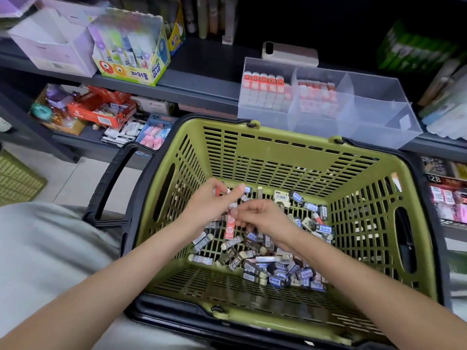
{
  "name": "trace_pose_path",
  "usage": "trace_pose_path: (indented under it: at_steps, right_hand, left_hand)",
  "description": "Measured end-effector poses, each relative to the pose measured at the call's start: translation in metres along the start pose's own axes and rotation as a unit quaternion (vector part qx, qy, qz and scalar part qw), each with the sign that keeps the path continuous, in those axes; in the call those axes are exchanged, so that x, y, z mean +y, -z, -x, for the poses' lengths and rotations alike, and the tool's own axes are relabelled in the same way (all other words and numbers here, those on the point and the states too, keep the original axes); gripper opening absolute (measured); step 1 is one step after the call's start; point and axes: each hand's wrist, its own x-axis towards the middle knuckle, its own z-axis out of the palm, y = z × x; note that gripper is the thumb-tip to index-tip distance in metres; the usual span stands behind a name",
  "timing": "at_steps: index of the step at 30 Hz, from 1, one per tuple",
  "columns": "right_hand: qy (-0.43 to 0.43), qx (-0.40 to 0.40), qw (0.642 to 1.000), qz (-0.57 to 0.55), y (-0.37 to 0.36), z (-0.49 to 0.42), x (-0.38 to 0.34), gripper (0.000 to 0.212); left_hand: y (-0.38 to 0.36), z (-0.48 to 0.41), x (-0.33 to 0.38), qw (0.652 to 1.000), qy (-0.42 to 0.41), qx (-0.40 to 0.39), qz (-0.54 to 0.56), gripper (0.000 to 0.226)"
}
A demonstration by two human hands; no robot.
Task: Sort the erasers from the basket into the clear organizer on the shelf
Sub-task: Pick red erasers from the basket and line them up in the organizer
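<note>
basket [273, 147] 1 | clear organizer [374, 117] 1 | phone [290, 54] 1 | erasers [255, 271] dozens

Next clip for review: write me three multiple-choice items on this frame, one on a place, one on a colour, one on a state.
1. Where does the phone lie?
A. on the floor
B. on the shelf behind the clear organizer
C. on the person's lap

2. What colour are the walls of the basket?
A. olive green
B. red
C. white

3. What is the right hand doing?
A. gripping the basket's handle
B. lying flat on the shelf
C. pinching a pink eraser

Key: 1 B, it lies just behind the organizer's back wall. 2 A, its slatted walls are olive green. 3 C, its fingers pinch the eraser's top, beside the left hand, which holds small erasers.
</note>
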Motion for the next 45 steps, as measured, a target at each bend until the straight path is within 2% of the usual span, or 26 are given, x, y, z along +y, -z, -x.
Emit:
trace_pose_path:
  at_steps: [2, 4, 6, 7, 8, 9, 10, 12, 14, 16, 19, 24, 28, 31, 35, 37, 38, 40, 42, 45]
  right_hand:
    - [0.011, -0.001, 0.999, -0.032, 0.007, 0.012, -0.010, 0.006]
    - [0.002, -0.036, 0.996, -0.084, 0.009, 0.020, -0.010, 0.010]
    - [-0.022, -0.052, 0.987, -0.152, 0.015, 0.025, -0.002, 0.025]
    - [-0.033, -0.043, 0.987, -0.154, 0.018, 0.025, 0.005, 0.025]
    - [-0.037, -0.024, 0.994, -0.104, 0.021, 0.026, 0.014, 0.021]
    - [-0.032, -0.006, 0.999, 0.010, 0.023, 0.025, 0.024, 0.016]
    - [-0.020, -0.007, 0.987, 0.160, 0.025, 0.024, 0.038, 0.015]
    - [0.001, -0.059, 0.908, 0.415, 0.023, 0.020, 0.066, 0.023]
    - [0.014, -0.088, 0.843, 0.531, 0.019, 0.015, 0.082, 0.029]
    - [0.034, -0.094, 0.818, 0.566, 0.015, 0.010, 0.090, 0.030]
    - [0.033, -0.115, 0.798, 0.591, 0.012, 0.009, 0.095, 0.034]
    - [0.001, -0.148, 0.772, 0.618, 0.007, 0.010, 0.097, 0.044]
    - [-0.013, -0.161, 0.754, 0.637, 0.002, 0.011, 0.095, 0.043]
    - [-0.013, -0.173, 0.761, 0.626, 0.006, 0.014, 0.090, 0.044]
    - [-0.042, -0.201, 0.811, 0.548, 0.013, 0.022, 0.085, 0.038]
    - [-0.067, -0.207, 0.840, 0.496, 0.019, 0.024, 0.081, 0.048]
    - [-0.073, -0.209, 0.846, 0.485, 0.024, 0.024, 0.080, 0.053]
    - [-0.064, -0.207, 0.848, 0.484, 0.033, 0.024, 0.077, 0.049]
    - [-0.061, -0.167, 0.872, 0.455, 0.038, 0.026, 0.075, 0.038]
    - [-0.074, -0.048, 0.952, 0.294, 0.046, 0.028, 0.060, 0.026]
  left_hand:
    - [-0.012, 0.003, 0.000, 0.998, 0.005, -0.057, 0.023, 0.042]
    - [-0.021, 0.001, -0.001, 0.992, 0.024, -0.102, 0.074, 0.032]
    - [-0.024, 0.000, -0.003, 0.987, 0.050, -0.105, 0.115, 0.020]
    - [-0.024, -0.002, -0.003, 0.985, 0.068, -0.098, 0.125, 0.015]
    - [-0.023, -0.002, -0.004, 0.981, 0.095, -0.097, 0.140, 0.011]
    - [-0.021, -0.003, -0.003, 0.973, 0.130, -0.101, 0.163, 0.008]
    - [-0.018, -0.004, -0.002, 0.961, 0.167, -0.112, 0.189, 0.006]
    - [-0.012, -0.007, 0.002, 0.938, 0.211, -0.148, 0.233, 0.010]
    - [-0.009, -0.008, 0.007, 0.916, 0.225, -0.183, 0.279, 0.018]
    - [-0.007, -0.008, 0.010, 0.895, 0.228, -0.200, 0.326, 0.022]
    - [-0.004, -0.009, 0.009, 0.885, 0.216, -0.215, 0.352, 0.022]
    - [-0.003, -0.011, 0.007, 0.883, 0.188, -0.225, 0.366, 0.021]
    - [-0.003, -0.009, 0.007, 0.888, 0.179, -0.221, 0.362, 0.020]
    - [-0.003, -0.009, 0.008, 0.892, 0.171, -0.215, 0.359, 0.019]
    - [-0.002, -0.010, 0.007, 0.897, 0.165, -0.211, 0.351, 0.018]
    - [-0.002, -0.011, 0.006, 0.899, 0.163, -0.211, 0.347, 0.018]
    - [-0.003, -0.011, 0.006, 0.902, 0.161, -0.211, 0.341, 0.017]
    - [-0.004, -0.011, 0.005, 0.906, 0.157, -0.214, 0.330, 0.014]
    - [-0.005, -0.012, 0.004, 0.910, 0.152, -0.219, 0.316, 0.013]
    - [-0.010, -0.013, 0.001, 0.929, 0.138, -0.223, 0.261, 0.011]
